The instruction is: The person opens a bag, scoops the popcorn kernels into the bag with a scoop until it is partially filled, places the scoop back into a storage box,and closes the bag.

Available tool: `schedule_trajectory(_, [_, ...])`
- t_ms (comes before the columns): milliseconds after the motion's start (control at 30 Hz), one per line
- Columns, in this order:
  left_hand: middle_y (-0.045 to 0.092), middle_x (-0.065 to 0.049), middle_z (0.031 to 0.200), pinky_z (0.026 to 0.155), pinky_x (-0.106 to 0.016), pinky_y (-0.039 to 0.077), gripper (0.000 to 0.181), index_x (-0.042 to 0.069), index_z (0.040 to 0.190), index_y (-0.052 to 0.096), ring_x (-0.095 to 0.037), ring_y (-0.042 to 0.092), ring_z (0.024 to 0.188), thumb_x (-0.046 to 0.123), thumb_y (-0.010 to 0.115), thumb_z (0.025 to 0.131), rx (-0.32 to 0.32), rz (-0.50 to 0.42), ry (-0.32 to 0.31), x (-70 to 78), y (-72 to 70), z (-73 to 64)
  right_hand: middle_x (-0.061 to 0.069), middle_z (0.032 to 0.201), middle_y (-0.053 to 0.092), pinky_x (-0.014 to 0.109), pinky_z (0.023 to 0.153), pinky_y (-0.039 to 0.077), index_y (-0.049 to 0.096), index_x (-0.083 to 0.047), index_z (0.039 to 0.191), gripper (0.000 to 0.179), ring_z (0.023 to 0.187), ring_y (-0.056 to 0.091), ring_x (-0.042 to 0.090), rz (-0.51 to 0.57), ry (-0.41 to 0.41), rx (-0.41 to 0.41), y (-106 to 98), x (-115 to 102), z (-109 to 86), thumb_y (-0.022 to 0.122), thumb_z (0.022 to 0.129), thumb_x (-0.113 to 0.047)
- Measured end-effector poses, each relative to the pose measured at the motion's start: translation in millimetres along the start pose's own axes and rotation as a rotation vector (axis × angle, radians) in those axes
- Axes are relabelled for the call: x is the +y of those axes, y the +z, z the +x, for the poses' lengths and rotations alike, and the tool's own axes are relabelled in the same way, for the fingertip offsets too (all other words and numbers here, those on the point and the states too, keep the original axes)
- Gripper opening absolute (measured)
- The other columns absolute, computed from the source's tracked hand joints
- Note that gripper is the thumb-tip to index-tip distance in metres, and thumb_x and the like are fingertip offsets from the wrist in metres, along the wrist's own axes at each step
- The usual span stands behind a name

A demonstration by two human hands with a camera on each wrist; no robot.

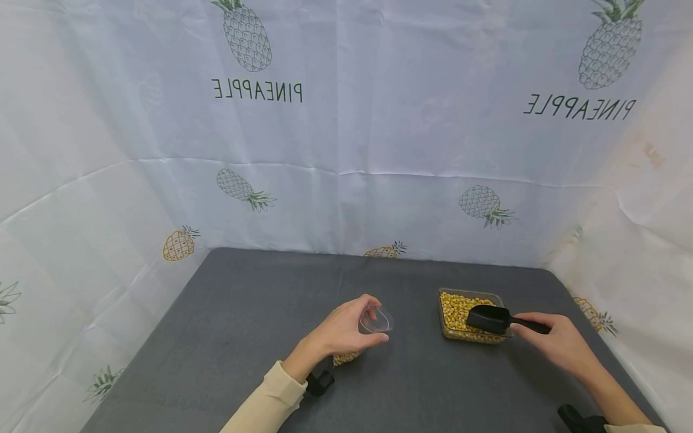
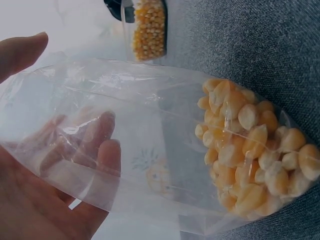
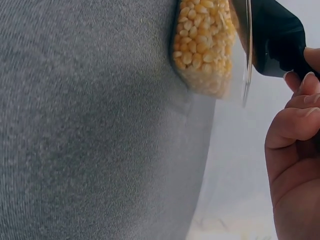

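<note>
My left hand [image 1: 346, 329] holds the mouth of a clear plastic bag [image 1: 377, 320], thumb and fingers curved round its opening. In the left wrist view, the bag [image 2: 150, 120] stretches down to a pile of yellow corn kernels [image 2: 255, 150] in its bottom, which lies against the table. Over at the right, my right hand [image 1: 560, 341] grips the handle of a black scoop [image 1: 489, 319]. The scoop's head is over a clear rectangular container [image 1: 470, 337] of corn kernels [image 1: 456, 308]. What the scoop holds is hidden from view.
A dark grey cloth-covered table [image 1: 243, 313] lies under everything. White curtains [image 1: 346, 120] with pineapple prints hang behind it and on both sides. Black wrist straps [image 1: 320, 382] are on both arms.
</note>
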State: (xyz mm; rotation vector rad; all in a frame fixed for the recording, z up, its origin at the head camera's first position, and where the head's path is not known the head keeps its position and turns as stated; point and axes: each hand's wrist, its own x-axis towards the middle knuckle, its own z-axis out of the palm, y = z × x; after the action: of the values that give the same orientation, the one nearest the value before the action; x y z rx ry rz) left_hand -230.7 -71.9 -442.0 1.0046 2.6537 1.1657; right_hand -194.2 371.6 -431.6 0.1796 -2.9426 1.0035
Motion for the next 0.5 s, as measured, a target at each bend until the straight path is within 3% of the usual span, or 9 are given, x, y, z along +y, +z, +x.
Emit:
schedule_trajectory(133, [0.063, -0.002, 0.108, 0.074, -0.025, 0.051, 0.06, 0.01, 0.135, 0.056, -0.003, 0.059, 0.086, 0.046, 0.073, 0.091, -0.001, -0.004, 0.003, -1.1, 0.2, 0.4, 0.029, 0.124, 0.065, 0.032, 0.064, 0.052, 0.068, 0.004, 0.127, 0.044, 0.101, 0.066, 0.033, -0.007, 0.002, 0.006, -2.1, 2.3, 0.2, 0.069, 0.099, -0.03])
schedule_trajectory(367, [0.064, -0.007, 0.111, 0.074, -0.025, 0.051, 0.061, 0.009, 0.137, 0.056, -0.003, 0.059, 0.087, 0.046, 0.072, 0.092, -0.008, -0.013, 0.005, -1.1, 0.1, 0.1, 0.03, 0.123, 0.065, 0.036, 0.066, 0.052, 0.069, 0.004, 0.124, 0.045, 0.108, 0.062, 0.049, -0.045, -0.016, 0.002, -5.9, 5.4, 3.0, 0.068, 0.099, -0.033])
schedule_trajectory(500, [0.064, -0.008, 0.112, 0.073, -0.024, 0.051, 0.061, 0.01, 0.137, 0.056, -0.002, 0.058, 0.086, 0.047, 0.072, 0.092, -0.012, -0.017, -0.001, -1.9, 0.6, 0.4, 0.03, 0.123, 0.065, 0.039, 0.068, 0.053, 0.069, 0.004, 0.124, 0.044, 0.109, 0.061, 0.051, -0.057, -0.018, 0.0, -6.0, 6.2, 3.6, 0.068, 0.099, -0.032])
